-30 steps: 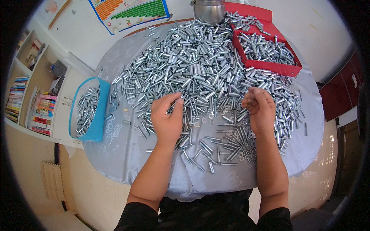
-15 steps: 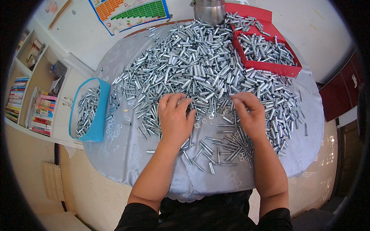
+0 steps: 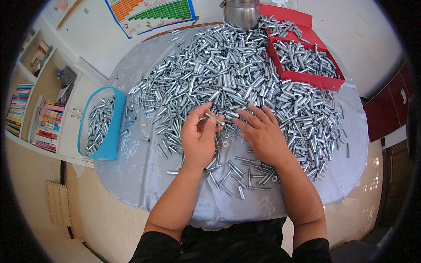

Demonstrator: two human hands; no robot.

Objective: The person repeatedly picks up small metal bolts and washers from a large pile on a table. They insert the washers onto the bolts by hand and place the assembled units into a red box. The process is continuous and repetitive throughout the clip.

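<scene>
The left hand point(image 3: 198, 144) was half-curled, thumb and fingertips closed on a slim metal bolt point(image 3: 213, 117) at the near part of the heap of metal sleeves and bolts point(image 3: 210, 74). The bolt's long axis slanted from upper left to lower right, pointing rightward; its finish was silvery and shiny. The right hand point(image 3: 266, 139) was palm-down, fingers slightly spread; any hold beneath could not be determined.

Wht wall point(image 3: 351, 39), bkshelf point(image 3: 51, 85) w/ bks point(image 3: 48, 125)
</scene>
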